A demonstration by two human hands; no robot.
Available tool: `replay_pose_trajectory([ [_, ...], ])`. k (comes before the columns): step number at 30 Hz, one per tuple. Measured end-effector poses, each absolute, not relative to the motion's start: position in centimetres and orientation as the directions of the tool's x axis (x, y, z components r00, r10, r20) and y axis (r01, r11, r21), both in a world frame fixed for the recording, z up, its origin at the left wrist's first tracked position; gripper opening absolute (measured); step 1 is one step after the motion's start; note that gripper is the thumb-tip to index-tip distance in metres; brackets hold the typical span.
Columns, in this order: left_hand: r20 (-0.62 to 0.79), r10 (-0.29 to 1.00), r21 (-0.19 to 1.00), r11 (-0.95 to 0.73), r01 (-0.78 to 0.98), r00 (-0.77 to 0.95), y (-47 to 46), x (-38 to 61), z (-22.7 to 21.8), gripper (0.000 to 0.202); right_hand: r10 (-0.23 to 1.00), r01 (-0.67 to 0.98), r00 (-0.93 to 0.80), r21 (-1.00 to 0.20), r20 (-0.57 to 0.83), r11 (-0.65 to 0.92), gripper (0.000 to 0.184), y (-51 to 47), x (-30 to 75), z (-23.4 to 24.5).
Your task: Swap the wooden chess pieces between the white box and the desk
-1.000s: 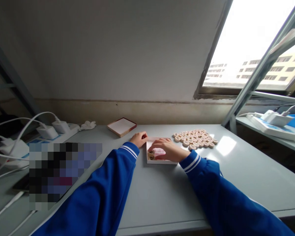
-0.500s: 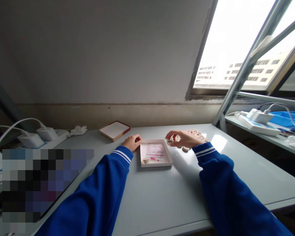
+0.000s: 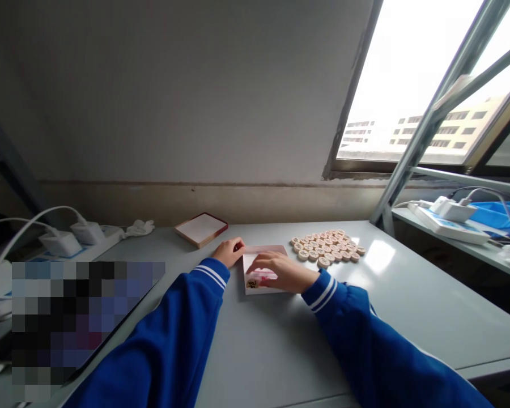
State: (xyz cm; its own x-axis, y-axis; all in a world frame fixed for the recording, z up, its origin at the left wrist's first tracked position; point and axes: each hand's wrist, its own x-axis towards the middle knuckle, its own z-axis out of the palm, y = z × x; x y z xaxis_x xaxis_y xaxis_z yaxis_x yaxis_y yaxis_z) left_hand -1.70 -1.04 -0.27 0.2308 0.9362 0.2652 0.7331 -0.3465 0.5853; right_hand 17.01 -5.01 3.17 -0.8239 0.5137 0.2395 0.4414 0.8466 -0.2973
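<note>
Daylight comes through the window (image 3: 408, 85) on the right onto the grey bench (image 3: 259, 351) that I watch through the head camera, a plain wall (image 3: 204, 96) behind it. Near the middle sits a white open box (image 3: 266, 291), pink print on its floor. My left hand (image 3: 228, 253) rests at its left side, fingers curled by the rim; I cannot tell whether they grip it. My right hand (image 3: 287, 273) is over the box, fingers bent down into it, and I cannot make out whether they grasp anything. At least one round piece (image 3: 252, 283) with a black character is in the near left corner. More wooden discs (image 3: 329, 248) lie close together to the right, and a shallow lid (image 3: 202, 228) rests behind and left of the box.
</note>
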Motion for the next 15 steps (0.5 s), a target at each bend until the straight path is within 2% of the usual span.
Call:
replay_pose_trajectory([
  [4,0.276,0.932,0.585,-0.357,0.728,0.236,-1.1,-1.7,-0.2,0.012,0.485,0.387,-0.853,-0.391,0.192,0.835,0.021,-5.0,16.3,2.2],
  [10,0.270,0.928,0.595,-0.370,0.713,0.256,-1.2,-1.8,-0.1,0.013,0.446,0.332,-0.884,-0.482,0.141,0.811,0.026,-4.7,16.5,2.8],
  [13,0.276,0.927,0.601,-0.373,0.707,0.255,-1.1,-1.8,-0.3,0.013,0.515,0.400,-0.844,-0.465,0.148,0.790,0.021,-4.8,16.1,2.8],
  [15,0.289,0.924,0.604,-0.379,0.701,0.251,-0.9,-1.9,-0.4,0.014,0.566,0.447,-0.798,-0.428,0.206,0.786,0.019,-4.9,16.5,3.3],
])
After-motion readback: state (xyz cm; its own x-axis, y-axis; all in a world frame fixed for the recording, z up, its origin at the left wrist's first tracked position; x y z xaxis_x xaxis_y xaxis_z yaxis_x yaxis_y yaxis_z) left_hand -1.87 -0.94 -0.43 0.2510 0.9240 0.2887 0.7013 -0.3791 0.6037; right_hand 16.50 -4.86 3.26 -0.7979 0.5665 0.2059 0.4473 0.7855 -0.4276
